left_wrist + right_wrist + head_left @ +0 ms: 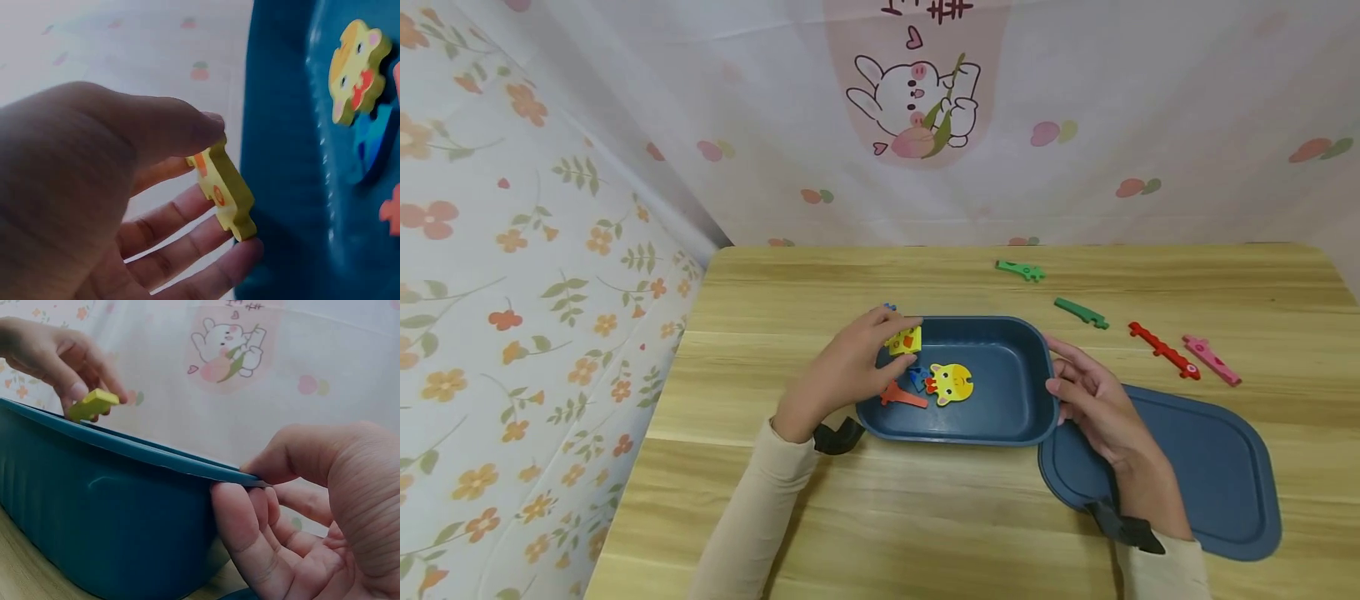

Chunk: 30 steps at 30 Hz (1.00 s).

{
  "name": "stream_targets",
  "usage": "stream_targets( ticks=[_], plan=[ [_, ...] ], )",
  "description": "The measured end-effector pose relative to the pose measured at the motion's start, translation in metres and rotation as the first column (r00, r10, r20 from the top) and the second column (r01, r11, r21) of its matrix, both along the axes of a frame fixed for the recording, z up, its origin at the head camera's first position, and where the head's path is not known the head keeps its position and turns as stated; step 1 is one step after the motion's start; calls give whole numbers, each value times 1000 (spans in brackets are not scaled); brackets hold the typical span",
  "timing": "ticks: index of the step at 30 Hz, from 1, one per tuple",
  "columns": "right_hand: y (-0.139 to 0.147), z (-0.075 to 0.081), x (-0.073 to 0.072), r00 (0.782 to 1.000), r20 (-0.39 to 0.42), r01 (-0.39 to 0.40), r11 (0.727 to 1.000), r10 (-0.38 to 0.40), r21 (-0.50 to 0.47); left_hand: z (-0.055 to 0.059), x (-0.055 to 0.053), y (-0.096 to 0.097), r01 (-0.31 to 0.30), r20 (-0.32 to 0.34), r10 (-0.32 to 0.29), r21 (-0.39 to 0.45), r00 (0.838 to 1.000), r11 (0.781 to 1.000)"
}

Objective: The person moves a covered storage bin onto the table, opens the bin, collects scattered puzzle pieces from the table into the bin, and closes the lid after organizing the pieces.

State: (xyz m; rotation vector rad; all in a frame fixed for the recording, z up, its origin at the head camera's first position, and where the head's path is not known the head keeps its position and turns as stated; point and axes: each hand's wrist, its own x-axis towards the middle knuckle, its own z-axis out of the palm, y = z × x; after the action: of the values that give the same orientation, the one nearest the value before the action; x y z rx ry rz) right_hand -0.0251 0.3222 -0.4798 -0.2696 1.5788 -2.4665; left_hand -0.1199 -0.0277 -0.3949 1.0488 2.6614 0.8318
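My left hand (852, 358) pinches a yellow puzzle piece with orange spots (910, 340) between thumb and fingers, over the left end of a dark blue box (1037, 417). In the left wrist view, the piece (226, 187) is seen edge-on beside the box wall. My right hand (1097, 404) grips the box's right rim between thumb and fingers, also plain in the right wrist view. Inside the box lie a yellow giraffe-head piece (953, 384), an orange piece (906, 397) and a blue piece (918, 379). Another bit of blue (890, 307) shows just behind my left hand.
The box's dark blue lid (1202, 475) lies on the table at the right, partly under my right forearm. Toward the back right are a light green piece (1021, 270), a dark green piece (1081, 312), a red piece (1165, 351) and a pink piece (1212, 360).
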Motion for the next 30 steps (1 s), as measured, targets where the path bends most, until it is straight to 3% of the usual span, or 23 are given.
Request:
stream_targets(
  ticks=[6, 14, 30],
  plan=[
    [1, 1, 1, 999, 4, -44, 999, 44, 2, -5, 10, 12, 53, 49, -49, -86, 998, 995],
    [3, 1, 1, 998, 15, -53, 999, 53, 6, -12, 15, 21, 78, 86, -62, -196, 994, 977],
    [4, -1, 1, 998, 5, -58, 998, 58, 14, -16, 16, 23, 60, 78, -45, -202, 996, 978]
  ],
)
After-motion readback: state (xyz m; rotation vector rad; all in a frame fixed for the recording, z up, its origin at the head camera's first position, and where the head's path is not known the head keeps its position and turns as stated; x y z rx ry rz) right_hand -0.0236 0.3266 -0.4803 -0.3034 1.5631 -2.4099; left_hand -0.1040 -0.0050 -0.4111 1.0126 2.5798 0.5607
